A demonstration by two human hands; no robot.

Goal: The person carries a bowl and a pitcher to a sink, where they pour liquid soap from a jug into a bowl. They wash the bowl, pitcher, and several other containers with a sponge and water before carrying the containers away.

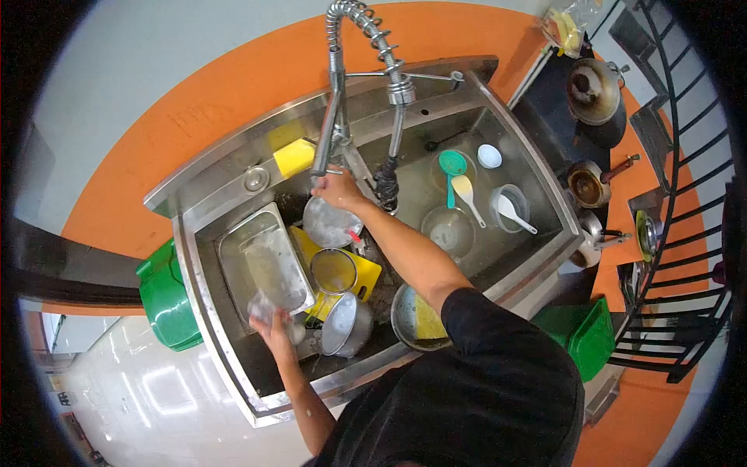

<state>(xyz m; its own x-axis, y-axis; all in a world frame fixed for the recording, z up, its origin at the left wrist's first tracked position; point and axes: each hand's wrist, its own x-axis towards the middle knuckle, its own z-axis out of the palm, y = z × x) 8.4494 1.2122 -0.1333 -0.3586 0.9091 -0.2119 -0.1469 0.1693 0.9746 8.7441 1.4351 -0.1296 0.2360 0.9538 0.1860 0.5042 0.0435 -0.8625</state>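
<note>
The right hand point(336, 189) is clenched on the faucet lever point(325, 148) above a round lid point(330, 222). The left hand point(268, 317) grasps something clear — maybe a glass point(261, 306) — beside the steel tray point(264, 261). A sudden jet may splash, and the wet glass may slip onto the pots point(346, 325).

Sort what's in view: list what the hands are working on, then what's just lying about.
In hand:
left hand on a clear cup
right hand at the tap lever
round steel lid under the right hand

Lying about:
yellow sponge
steel tray
teal ladle
white spoon
green bin
pans on the side counter
</note>
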